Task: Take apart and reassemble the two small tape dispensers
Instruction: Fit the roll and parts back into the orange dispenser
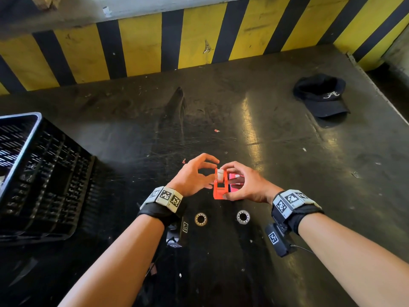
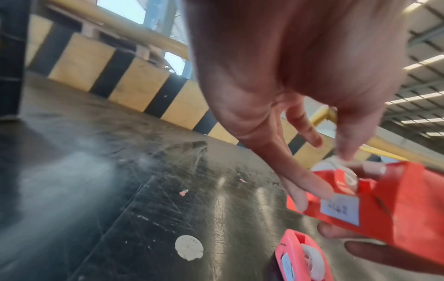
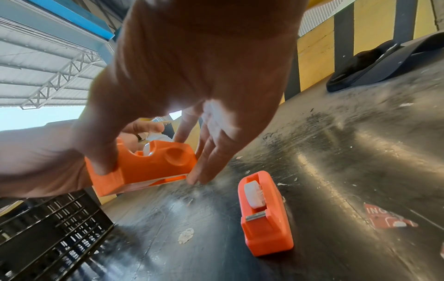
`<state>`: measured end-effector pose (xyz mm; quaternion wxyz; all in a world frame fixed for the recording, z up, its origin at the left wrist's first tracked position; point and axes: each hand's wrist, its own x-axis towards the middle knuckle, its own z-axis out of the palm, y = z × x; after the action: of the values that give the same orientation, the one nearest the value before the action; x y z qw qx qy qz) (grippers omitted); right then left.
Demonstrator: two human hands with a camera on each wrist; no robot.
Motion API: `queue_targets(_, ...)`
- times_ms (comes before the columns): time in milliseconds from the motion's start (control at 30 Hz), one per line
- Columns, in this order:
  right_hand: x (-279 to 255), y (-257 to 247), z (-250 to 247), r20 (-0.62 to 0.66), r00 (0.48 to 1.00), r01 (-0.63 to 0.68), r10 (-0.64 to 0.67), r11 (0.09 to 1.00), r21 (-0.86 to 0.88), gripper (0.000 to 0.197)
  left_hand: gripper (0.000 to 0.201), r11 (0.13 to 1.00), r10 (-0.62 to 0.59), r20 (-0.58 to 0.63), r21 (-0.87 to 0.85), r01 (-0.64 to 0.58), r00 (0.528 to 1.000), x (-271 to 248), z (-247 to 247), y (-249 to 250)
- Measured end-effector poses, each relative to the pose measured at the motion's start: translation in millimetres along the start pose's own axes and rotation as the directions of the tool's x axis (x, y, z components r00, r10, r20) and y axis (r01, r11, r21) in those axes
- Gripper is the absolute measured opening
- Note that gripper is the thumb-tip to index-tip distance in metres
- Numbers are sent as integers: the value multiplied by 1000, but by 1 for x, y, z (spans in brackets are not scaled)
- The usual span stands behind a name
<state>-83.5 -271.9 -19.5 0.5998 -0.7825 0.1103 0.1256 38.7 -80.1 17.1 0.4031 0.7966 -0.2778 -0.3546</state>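
My right hand [image 1: 230,185] grips the orange tape dispenser [image 1: 220,186] just above the black table, thumb on its front end and fingers along the far side. My left hand [image 1: 212,171] reaches in from the left and pinches the white spool [image 1: 220,173] sitting in the dispenser's top; in the left wrist view the thumb sits on the spool [image 2: 336,161] and the fingers [image 2: 310,188] lie on the dispenser's side [image 2: 396,205]. A pink dispenser [image 1: 235,182] with its own white spool [image 3: 254,195] stands on the table just right of it. Two tape rolls [image 1: 201,218] [image 1: 243,216] lie near my wrists.
A black slatted crate [image 1: 33,173] stands at the left edge of the table. A black cap [image 1: 321,96] lies at the back right. A yellow and black striped wall [image 1: 199,41] closes off the back of the table.
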Motion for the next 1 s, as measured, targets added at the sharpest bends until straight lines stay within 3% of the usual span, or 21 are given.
queue_targets(267, 0, 2, 2, -8, 1000, 5, -5, 1000, 4, 83, 32, 978, 63, -63, 203, -49, 996, 3, 6, 5)
queue_targets(533, 2, 6, 4, -14, 1000, -2, 2, 1000, -13, 83, 11, 970, 54, -81, 243, -33, 995, 5, 8, 4)
queue_targets(733, 2, 13, 2, -25, 1000, -16, 17, 1000, 24, 84, 7, 998, 18, 70, 65, -23, 997, 2, 3, 3)
queue_targets(900, 4, 17, 3, -6, 999, -43, 43, 998, 48, 86, 3, 996, 62, 196, 58, -75, 979, -7, 1, 8)
queue_targets(1000, 5, 17, 3, -15, 998, -58, 58, 997, 55, 85, 5, 999, 43, 220, 12, -47, 975, -10, 1, 4)
